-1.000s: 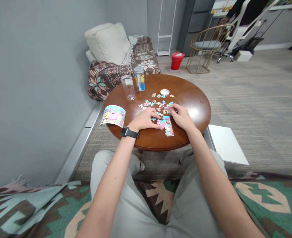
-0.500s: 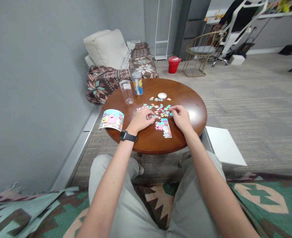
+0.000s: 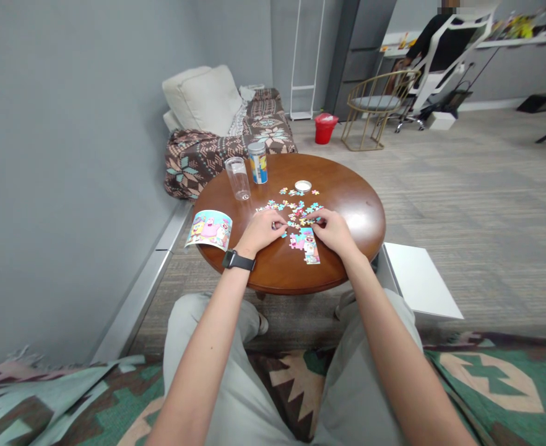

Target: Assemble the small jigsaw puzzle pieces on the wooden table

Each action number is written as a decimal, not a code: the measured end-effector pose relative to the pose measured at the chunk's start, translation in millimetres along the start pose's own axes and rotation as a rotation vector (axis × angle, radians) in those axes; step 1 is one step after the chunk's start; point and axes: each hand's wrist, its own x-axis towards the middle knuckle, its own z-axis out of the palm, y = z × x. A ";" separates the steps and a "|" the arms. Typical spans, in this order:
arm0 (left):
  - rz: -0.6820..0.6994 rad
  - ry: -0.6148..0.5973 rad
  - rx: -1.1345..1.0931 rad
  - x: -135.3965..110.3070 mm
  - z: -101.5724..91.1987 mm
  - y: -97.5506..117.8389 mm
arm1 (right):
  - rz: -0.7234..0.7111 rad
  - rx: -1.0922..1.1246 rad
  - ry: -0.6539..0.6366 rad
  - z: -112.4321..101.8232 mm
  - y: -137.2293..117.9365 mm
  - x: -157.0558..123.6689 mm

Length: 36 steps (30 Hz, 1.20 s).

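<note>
My left hand (image 3: 264,231), with a dark watch (image 3: 238,260) on its wrist, is closed in a pinch at the left edge of the loose puzzle pieces (image 3: 296,210). A small blue puzzle piece (image 3: 284,235) shows at its fingertips. My right hand (image 3: 334,231) reaches in from the right, its thumb and forefinger apart over the loose pieces. Between the hands, nearer to me, lies a joined section of the jigsaw puzzle (image 3: 311,246) with cartoon figures. The curled picture sheet (image 3: 209,229) rests at the table's left edge.
On the round wooden table (image 3: 351,192) stand a clear plastic cylinder (image 3: 239,179) and a blue-yellow can (image 3: 258,164); a round lid (image 3: 303,186) lies behind the pieces. A white box (image 3: 421,279) is right of the table. Beyond are a red bin (image 3: 325,128) and a seated person.
My right hand has moved left and slightly toward me, over the loose pieces beside the joined section. My left hand has shifted slightly, its thumb and forefinger closer together. The view has tilted up slightly.
</note>
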 end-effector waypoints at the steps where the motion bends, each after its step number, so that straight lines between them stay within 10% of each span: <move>1: -0.021 0.002 0.007 0.0 -0.4 -0.8 | 0.007 -0.001 -0.002 0.1 -0.2 -0.1; 17: -0.185 0.074 -0.038 -1.5 -5.7 -3.4 | 0.063 0.116 0.203 0.1 0.8 0.6; 36: -0.147 0.053 0.031 -1.7 -5.6 -3.6 | 0.013 0.129 0.126 -1.5 1.7 -2.0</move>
